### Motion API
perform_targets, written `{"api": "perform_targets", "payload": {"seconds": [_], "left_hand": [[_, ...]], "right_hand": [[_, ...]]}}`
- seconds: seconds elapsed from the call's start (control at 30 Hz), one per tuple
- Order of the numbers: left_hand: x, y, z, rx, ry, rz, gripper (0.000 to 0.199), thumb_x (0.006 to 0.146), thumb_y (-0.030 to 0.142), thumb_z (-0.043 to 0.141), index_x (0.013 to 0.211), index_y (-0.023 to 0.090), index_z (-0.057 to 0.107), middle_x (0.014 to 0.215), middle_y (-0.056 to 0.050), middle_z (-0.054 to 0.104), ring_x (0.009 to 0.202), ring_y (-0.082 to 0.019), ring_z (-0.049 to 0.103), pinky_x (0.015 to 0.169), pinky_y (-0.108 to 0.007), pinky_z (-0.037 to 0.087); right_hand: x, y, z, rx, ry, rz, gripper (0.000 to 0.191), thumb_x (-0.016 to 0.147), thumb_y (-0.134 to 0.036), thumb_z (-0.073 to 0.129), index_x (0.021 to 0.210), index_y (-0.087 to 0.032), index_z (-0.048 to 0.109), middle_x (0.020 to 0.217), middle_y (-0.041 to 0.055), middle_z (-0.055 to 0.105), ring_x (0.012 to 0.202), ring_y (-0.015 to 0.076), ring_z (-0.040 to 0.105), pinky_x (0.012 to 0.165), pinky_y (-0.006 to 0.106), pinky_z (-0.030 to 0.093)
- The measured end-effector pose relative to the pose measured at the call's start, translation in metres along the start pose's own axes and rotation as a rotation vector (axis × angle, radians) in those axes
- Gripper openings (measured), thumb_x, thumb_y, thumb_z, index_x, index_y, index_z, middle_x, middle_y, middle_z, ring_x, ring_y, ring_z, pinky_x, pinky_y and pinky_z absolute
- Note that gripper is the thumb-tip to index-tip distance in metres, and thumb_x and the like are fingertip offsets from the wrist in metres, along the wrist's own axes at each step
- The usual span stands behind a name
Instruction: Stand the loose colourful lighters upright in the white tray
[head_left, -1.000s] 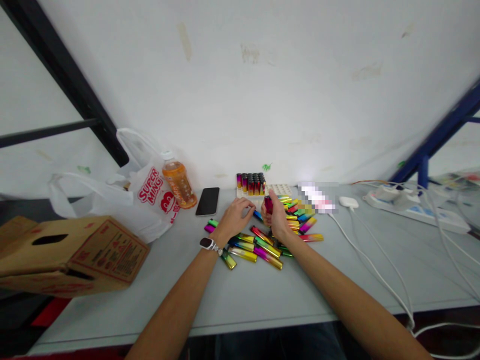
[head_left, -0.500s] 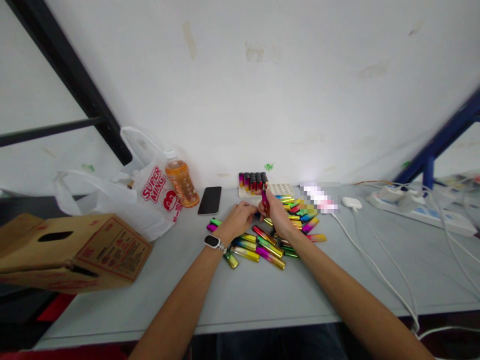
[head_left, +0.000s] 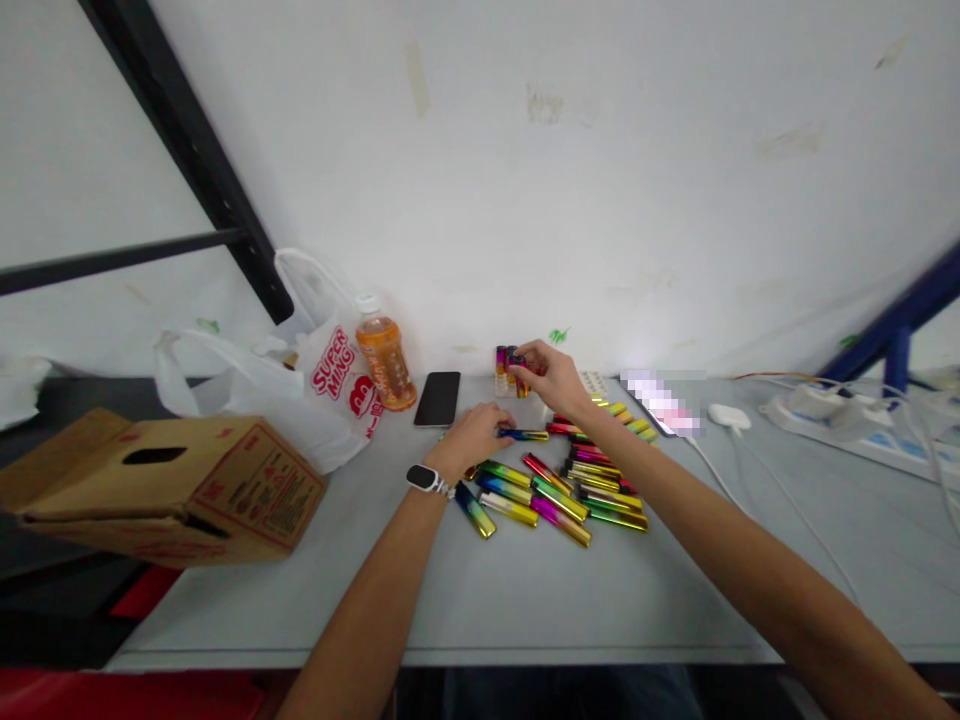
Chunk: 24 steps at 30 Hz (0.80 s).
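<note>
Shiny lighters in blended colours lie in a loose pile (head_left: pixel 553 498) on the table. Behind the pile stands a white tray with holes (head_left: pixel 594 382), with several lighters upright in its left part. My right hand (head_left: pixel 553 375) is at the tray, its thumb and fingers pinching a purple-and-gold lighter (head_left: pixel 520 374) among the standing ones; the hand hides much of the tray. At the pile's left edge, my left hand (head_left: pixel 476 437), with a watch on its wrist, has its fingers closed on the end of a blue-and-gold lighter (head_left: pixel 531 435).
A dark phone (head_left: pixel 438 398), a tea bottle (head_left: pixel 386 355), a white plastic bag (head_left: pixel 300 390) and a cardboard box (head_left: pixel 225 485) stand to the left. On the right are a lit phone (head_left: pixel 656 402), a white charger (head_left: pixel 729 416), cables and a power strip (head_left: pixel 840 425).
My right hand has carried the purple lighter from over the pile up to the tray. My left hand now grips a blue-and-gold lighter. The view has shifted slightly.
</note>
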<state>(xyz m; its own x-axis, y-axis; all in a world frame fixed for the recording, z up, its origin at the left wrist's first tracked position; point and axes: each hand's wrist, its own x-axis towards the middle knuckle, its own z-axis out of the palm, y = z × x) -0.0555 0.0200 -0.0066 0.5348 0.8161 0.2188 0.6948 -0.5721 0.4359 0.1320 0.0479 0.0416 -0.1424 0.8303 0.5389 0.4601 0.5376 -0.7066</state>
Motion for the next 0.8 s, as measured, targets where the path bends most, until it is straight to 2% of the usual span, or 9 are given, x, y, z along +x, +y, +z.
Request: {"api": "perform_targets", "payload": {"seconds": [0.13, 0.23, 0.3, 0.47, 0.8], "left_hand": [[-0.002, 0.004, -0.007, 0.041, -0.075, -0.033, 0.026, 0.079, 0.016, 0.068, 0.103, 0.019, 0.076, 0.096, -0.007, 0.071, 0.094, -0.021, 0.066, 0.087, -0.029, 0.051], [-0.005, 0.007, -0.013, 0.072, -0.083, -0.058, 0.031, 0.076, 0.014, 0.067, 0.105, 0.019, 0.076, 0.098, -0.007, 0.071, 0.095, -0.022, 0.066, 0.086, -0.028, 0.052], [-0.006, 0.008, -0.015, 0.079, -0.078, -0.070, 0.032, 0.075, 0.015, 0.068, 0.105, 0.019, 0.076, 0.099, -0.007, 0.071, 0.093, -0.022, 0.067, 0.085, -0.028, 0.052], [-0.006, 0.005, -0.015, 0.066, -0.073, -0.092, 0.031, 0.072, 0.016, 0.069, 0.102, 0.019, 0.074, 0.099, -0.007, 0.071, 0.089, -0.021, 0.067, 0.082, -0.028, 0.052], [-0.006, 0.002, -0.014, -0.013, -0.057, -0.173, 0.020, 0.075, 0.020, 0.072, 0.095, 0.016, 0.072, 0.095, -0.007, 0.073, 0.085, -0.021, 0.068, 0.076, -0.027, 0.051]], "right_hand": [[0.032, -0.001, 0.010, -0.363, -0.113, -0.073, 0.016, 0.087, -0.028, 0.066, 0.100, -0.019, 0.066, 0.084, 0.0032, 0.072, 0.074, 0.0180, 0.062, 0.071, 0.029, 0.041], [0.048, 0.000, 0.020, -0.646, -0.171, -0.094, 0.013, 0.090, -0.028, 0.064, 0.099, -0.018, 0.067, 0.088, 0.0075, 0.074, 0.081, 0.0227, 0.063, 0.082, 0.036, 0.038], [0.054, 0.003, 0.026, -0.748, -0.204, -0.109, 0.014, 0.092, -0.029, 0.062, 0.098, -0.019, 0.067, 0.090, 0.0093, 0.074, 0.087, 0.0253, 0.063, 0.086, 0.038, 0.035], [0.060, 0.012, 0.035, -0.764, -0.192, -0.106, 0.014, 0.092, -0.031, 0.061, 0.097, -0.019, 0.068, 0.095, 0.0094, 0.074, 0.100, 0.0282, 0.059, 0.089, 0.039, 0.031], [0.061, 0.014, 0.040, -0.776, -0.207, -0.107, 0.018, 0.094, -0.032, 0.060, 0.096, -0.019, 0.072, 0.097, 0.0098, 0.072, 0.104, 0.0285, 0.054, 0.090, 0.040, 0.030]]}}
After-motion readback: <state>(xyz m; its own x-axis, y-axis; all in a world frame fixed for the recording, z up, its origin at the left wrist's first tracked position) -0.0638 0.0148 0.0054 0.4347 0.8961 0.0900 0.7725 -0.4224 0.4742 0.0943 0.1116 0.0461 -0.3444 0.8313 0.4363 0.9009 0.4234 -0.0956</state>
